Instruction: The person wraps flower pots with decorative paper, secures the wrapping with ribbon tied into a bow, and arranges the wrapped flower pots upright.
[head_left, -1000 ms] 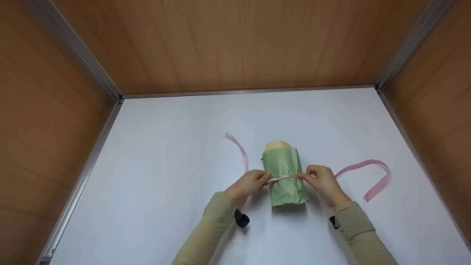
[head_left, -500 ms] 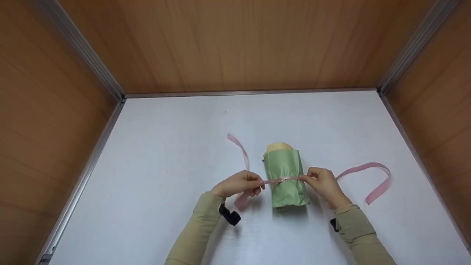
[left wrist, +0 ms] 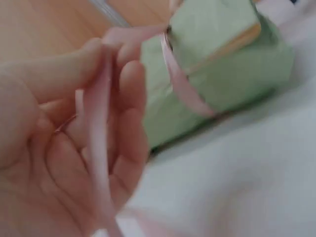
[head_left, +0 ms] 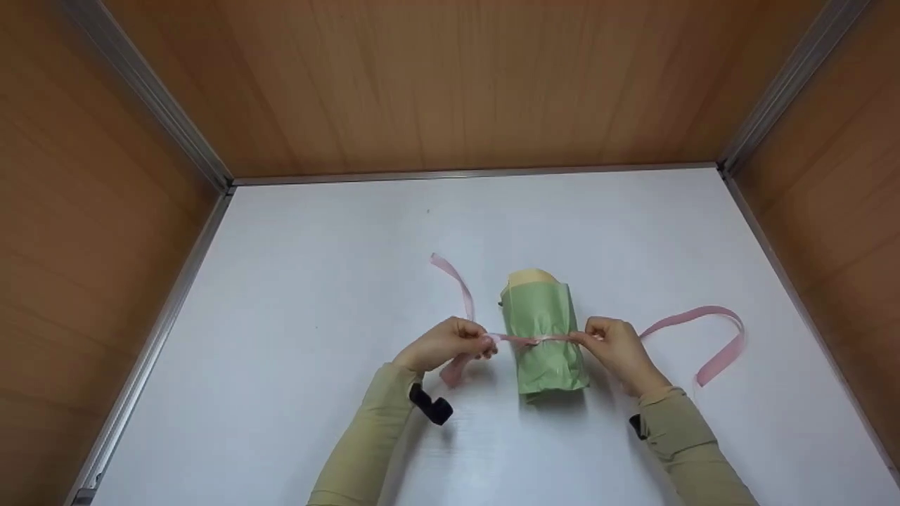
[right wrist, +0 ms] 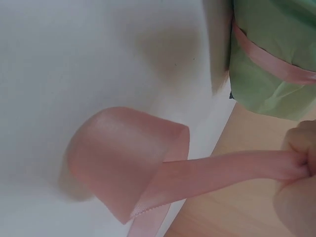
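Note:
A bundle wrapped in green paper (head_left: 540,309), with a pale yellow part (head_left: 533,275) showing at its far end, lies on the table. Round its middle runs a pink ribbon (left wrist: 182,91), gathering the paper where it crosses on top. To the bundle's left, my left hand (head_left: 450,343) pinches one length of ribbon between thumb and forefinger; the tail hangs down past the palm in the left wrist view. My right hand (head_left: 619,351) pinches the other length close to the bundle's right side. Both stretches between hands and bundle look taut.
A loose ribbon tail (head_left: 450,270) lies left of the bundle, and another curls over the table (head_left: 724,330) at the right. Wooden panels (head_left: 450,84) enclose the white table at the back and both sides. Each wrist wears a black device (head_left: 431,405).
My left hand has moved left, away from the bundle, drawing out a longer stretch of ribbon. My right hand stays at the bundle's right side, still pinching its length.

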Motion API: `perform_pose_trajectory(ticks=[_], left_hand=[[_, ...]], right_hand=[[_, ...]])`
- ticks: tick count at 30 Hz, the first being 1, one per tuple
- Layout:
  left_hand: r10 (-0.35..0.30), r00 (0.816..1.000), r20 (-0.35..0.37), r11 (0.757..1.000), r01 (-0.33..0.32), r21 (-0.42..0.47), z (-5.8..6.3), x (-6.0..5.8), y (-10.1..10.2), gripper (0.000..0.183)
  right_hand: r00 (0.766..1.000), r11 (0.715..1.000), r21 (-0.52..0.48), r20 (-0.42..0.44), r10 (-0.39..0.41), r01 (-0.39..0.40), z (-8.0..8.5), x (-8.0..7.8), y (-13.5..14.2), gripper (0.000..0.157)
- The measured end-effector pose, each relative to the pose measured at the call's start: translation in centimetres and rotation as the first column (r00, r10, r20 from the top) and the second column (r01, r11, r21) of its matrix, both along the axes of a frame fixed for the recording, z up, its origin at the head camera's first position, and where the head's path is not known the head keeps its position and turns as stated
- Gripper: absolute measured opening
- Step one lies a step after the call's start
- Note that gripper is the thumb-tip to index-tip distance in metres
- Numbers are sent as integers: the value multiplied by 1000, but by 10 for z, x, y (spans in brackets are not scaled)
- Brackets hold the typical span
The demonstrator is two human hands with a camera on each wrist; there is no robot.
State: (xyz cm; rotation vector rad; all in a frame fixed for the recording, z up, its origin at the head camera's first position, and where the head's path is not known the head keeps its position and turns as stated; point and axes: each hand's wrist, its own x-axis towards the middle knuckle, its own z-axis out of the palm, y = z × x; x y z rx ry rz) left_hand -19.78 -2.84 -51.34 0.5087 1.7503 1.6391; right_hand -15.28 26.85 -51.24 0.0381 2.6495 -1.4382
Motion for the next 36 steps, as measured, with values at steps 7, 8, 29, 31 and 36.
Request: perform_pose_trajectory(ticks=[7, 8, 29, 31, 36], left_hand=[[288, 954, 85, 907, -300, 296, 8, 7, 45, 32], [312, 945, 102, 892, -328, 311, 9, 8, 50, 32], [484, 871, 84, 822, -485, 299, 2, 22, 97, 28], [487, 866, 112, 807, -496, 320, 0, 21, 99, 24], [498, 859, 121, 808, -510, 295, -3, 15, 101, 10]], right_hand=[[1000, 1000, -6, 2, -6, 6, 2, 1, 1, 35], [1000, 1000, -2, 2, -8, 8, 1, 2, 1, 35], [1000, 1000, 23, -12, -17, 17, -4, 0, -2, 33], [1000, 999, 39, -14, -17, 18, -4, -1, -3, 32], [1000, 999, 35, -12, -20, 20, -6, -3, -3, 33]])
